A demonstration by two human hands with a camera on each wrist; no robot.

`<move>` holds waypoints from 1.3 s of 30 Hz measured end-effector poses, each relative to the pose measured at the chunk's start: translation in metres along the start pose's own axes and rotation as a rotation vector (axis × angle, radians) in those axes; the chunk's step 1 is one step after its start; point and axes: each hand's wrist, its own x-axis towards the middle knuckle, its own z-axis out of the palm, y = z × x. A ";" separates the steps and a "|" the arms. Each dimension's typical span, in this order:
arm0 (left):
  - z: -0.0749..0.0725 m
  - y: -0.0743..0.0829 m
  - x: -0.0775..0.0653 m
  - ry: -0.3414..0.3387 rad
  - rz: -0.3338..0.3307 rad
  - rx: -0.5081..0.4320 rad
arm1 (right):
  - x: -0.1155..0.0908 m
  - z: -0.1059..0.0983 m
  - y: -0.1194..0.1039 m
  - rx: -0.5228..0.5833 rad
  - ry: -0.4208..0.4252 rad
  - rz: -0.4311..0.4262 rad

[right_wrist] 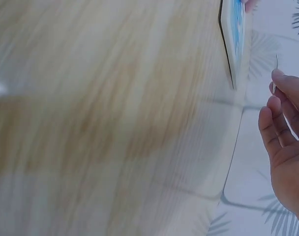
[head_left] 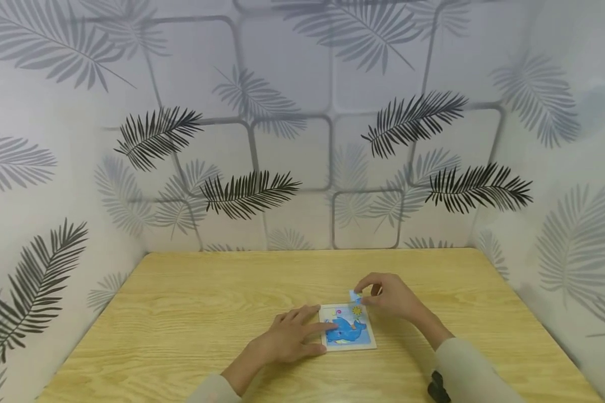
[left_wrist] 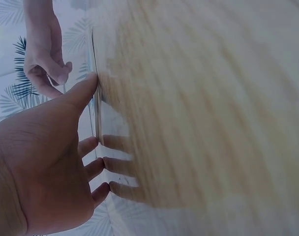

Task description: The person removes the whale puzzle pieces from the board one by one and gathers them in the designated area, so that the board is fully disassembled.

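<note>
A square jigsaw puzzle board with a blue dolphin picture and a yellow sun lies flat on the table. My left hand rests at its left side, with the index finger across the picture and the thumb at the near left corner. Above the far right corner, my right hand pinches a small light-blue puzzle piece between thumb and fingers. Seen edge-on in the right wrist view, the thin piece is apart from the board. The left wrist view shows my left palm with fingertips touching the table.
The wood-grain table extends around the board, its far edge against a wall with a leaf pattern. Patterned walls also stand at left and right. A small black object shows beside the right sleeve.
</note>
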 end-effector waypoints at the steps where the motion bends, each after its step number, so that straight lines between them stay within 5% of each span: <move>1: 0.000 0.000 0.001 -0.003 0.006 0.003 | -0.002 -0.002 0.001 -0.001 0.006 0.005; 15: 0.013 -0.010 0.006 0.039 0.049 -0.006 | -0.025 -0.026 0.028 0.094 -0.022 0.099; 23: 0.003 -0.001 0.001 -0.014 0.011 -0.029 | -0.036 -0.035 0.039 0.113 -0.041 0.151; 39: 0.005 -0.008 0.003 -0.005 0.071 -0.037 | -0.049 -0.041 0.053 0.159 -0.116 0.182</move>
